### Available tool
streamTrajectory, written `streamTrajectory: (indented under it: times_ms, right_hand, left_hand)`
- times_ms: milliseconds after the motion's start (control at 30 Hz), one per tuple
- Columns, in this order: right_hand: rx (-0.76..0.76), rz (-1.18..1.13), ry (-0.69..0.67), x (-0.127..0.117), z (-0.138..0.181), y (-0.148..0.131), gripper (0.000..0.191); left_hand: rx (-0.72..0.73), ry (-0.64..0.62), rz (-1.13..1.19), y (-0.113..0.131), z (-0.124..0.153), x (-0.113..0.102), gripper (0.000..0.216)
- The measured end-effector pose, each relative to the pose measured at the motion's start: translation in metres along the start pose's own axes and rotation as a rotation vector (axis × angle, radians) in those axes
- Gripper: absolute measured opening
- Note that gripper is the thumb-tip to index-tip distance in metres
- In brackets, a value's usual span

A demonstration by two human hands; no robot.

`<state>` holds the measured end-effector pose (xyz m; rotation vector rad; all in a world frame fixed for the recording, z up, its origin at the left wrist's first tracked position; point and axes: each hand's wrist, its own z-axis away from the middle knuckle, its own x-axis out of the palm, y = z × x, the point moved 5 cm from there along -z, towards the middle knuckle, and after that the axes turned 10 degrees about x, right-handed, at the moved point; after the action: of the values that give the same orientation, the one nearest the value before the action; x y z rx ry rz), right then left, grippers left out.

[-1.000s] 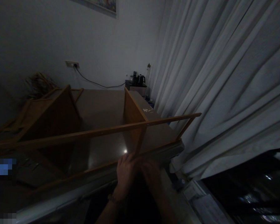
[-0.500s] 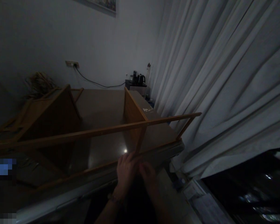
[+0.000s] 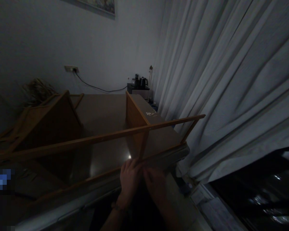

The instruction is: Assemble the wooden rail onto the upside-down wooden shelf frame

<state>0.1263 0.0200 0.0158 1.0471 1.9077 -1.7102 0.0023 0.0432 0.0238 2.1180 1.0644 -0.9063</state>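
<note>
The wooden frame (image 3: 110, 136) is joined; what is left is unshown. By its lower rail (image 3: 101, 175), left hand (image 3: 129, 177) and right hand (image 3: 155, 181) are curled, any pinch too dark to tell.

Dim light leaves the lower right nearly black. A small glare dots the board (image 3: 108, 160). Pixelation masks the lower left edge.

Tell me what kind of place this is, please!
It looks like a dim room indoors, perhaps in somebody's home, though I can't be sure. There are long pale curtains, a framed picture hanging up, and what seems to be a black kettle.
</note>
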Motion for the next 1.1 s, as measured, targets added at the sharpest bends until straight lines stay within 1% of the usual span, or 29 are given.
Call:
streamTrajectory:
  times_ms: [100, 167, 233, 333, 433, 500, 600, 633, 700, 767, 867, 933, 1000, 1100]
  right_hand:
    - [0.178, -0.295, -0.078, 0.011, 0.001, 0.01, 0.034]
    - [0.257, -0.442, -0.119, 0.02, 0.002, 0.016, 0.039]
    - [0.279, -0.481, -0.124, 0.025, 0.002, 0.02, 0.042]
    - [0.278, -0.47, -0.117, 0.026, 0.001, 0.022, 0.045]
    - [0.257, -0.44, -0.113, 0.022, 0.001, 0.02, 0.042]
    - [0.197, -0.323, -0.079, 0.017, 0.001, 0.017, 0.038]
    - [0.02, -0.046, 0.033, 0.008, 0.002, 0.01, 0.03]
    - [-0.045, 0.014, 0.072, 0.005, 0.003, 0.008, 0.028]
    - [-0.166, 0.042, 0.114, 0.0, 0.004, 0.005, 0.025]
    - [-0.285, 0.05, 0.086, -0.002, 0.004, 0.004, 0.022]
    - [-0.405, 0.088, -0.029, 0.001, 0.003, 0.004, 0.017]
    - [-0.427, 0.092, -0.076, 0.001, 0.002, 0.007, 0.017]
    - [-0.428, 0.071, -0.09, 0.001, -0.001, 0.009, 0.016]
    - [-0.444, 0.042, -0.12, 0.003, -0.004, 0.012, 0.017]
  left_hand:
    - [-0.011, -0.018, -0.007, -0.001, 0.0, 0.002, 0.031]
    - [-0.019, -0.032, -0.006, -0.001, 0.0, 0.003, 0.032]
    - [-0.024, -0.038, -0.005, -0.001, 0.0, 0.003, 0.032]
    - [-0.023, -0.036, -0.004, 0.0, -0.001, 0.001, 0.033]
    - [-0.021, -0.027, -0.008, 0.001, -0.001, -0.001, 0.032]
    - [-0.019, -0.02, -0.014, 0.001, -0.001, -0.001, 0.032]
    - [-0.019, -0.023, -0.009, 0.0, -0.001, 0.0, 0.035]
    - [-0.021, -0.026, -0.005, 0.0, -0.001, 0.0, 0.035]
    - [-0.018, -0.029, 0.003, 0.0, -0.001, 0.0, 0.035]
    - [-0.01, -0.029, 0.012, 0.0, -0.001, 0.0, 0.034]
    - [0.0, -0.024, 0.015, 0.001, -0.001, 0.0, 0.034]
    - [0.004, -0.008, 0.01, 0.001, -0.001, 0.0, 0.031]
    - [0.011, 0.003, 0.009, 0.001, 0.0, 0.0, 0.03]
    - [0.011, -0.01, 0.002, 0.0, 0.0, 0.002, 0.034]
